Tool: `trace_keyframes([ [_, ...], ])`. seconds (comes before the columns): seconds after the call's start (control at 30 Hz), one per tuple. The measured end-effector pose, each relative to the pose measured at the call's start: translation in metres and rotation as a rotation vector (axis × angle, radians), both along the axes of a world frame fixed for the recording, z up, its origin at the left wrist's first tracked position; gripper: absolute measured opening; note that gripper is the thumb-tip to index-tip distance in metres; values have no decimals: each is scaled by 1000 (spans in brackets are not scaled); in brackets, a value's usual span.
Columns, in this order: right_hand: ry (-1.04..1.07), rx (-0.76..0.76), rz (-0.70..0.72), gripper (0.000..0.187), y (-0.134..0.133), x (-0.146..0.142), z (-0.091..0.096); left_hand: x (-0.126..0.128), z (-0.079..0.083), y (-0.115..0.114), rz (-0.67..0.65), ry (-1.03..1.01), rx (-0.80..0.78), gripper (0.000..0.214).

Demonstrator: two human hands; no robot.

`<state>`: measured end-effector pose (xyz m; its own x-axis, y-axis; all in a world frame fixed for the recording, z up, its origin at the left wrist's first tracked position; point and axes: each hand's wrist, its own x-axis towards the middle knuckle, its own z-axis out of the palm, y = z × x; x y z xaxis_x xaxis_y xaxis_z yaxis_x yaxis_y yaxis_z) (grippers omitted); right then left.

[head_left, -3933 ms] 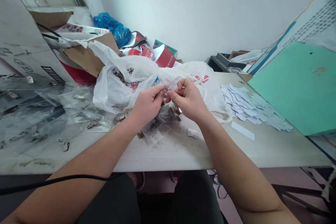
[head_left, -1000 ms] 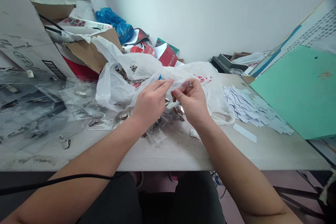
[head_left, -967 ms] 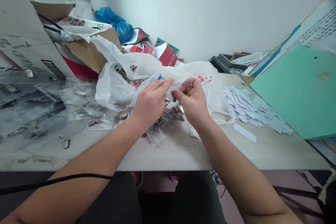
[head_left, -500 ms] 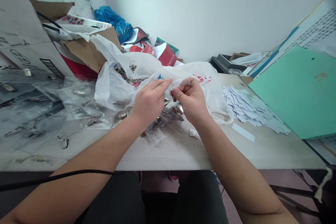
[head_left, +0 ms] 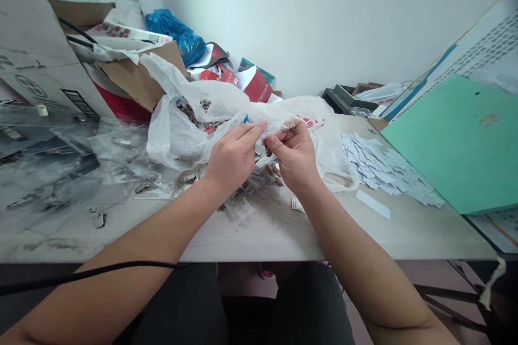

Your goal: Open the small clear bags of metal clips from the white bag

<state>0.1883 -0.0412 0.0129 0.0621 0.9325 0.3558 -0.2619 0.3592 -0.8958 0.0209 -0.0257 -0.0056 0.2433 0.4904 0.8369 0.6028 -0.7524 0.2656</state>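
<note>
Your right hand is clamped on a narrow clear plastic sleeve, thumb and fingers pinched together near its right end. Your left hand comes in from the other side, with its fingertips at the sleeve's left end; you can't tell whether they grip it or only touch it. The sleeve sits in the air above the tabletop, in front of one white plastic carrier bag, which holds metal clips, too many and too hidden to count. Below your hands lies a heap of small clear bags of clips, and more clear bags with clips spread across the left side. A cardboard box stands at the far left, with one blue plastic bag and red packaging behind the carrier bag. To your right are a pile of white paper slips, one loose slip and a mint-green board. A black cable crosses your left forearm.
</note>
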Motion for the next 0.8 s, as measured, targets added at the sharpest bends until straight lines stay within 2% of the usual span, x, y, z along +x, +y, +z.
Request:
trace_keyframes([
  [0.8, 15, 5, 26, 60, 3, 4, -2, 0, -1, 1, 11, 7, 2, 47],
])
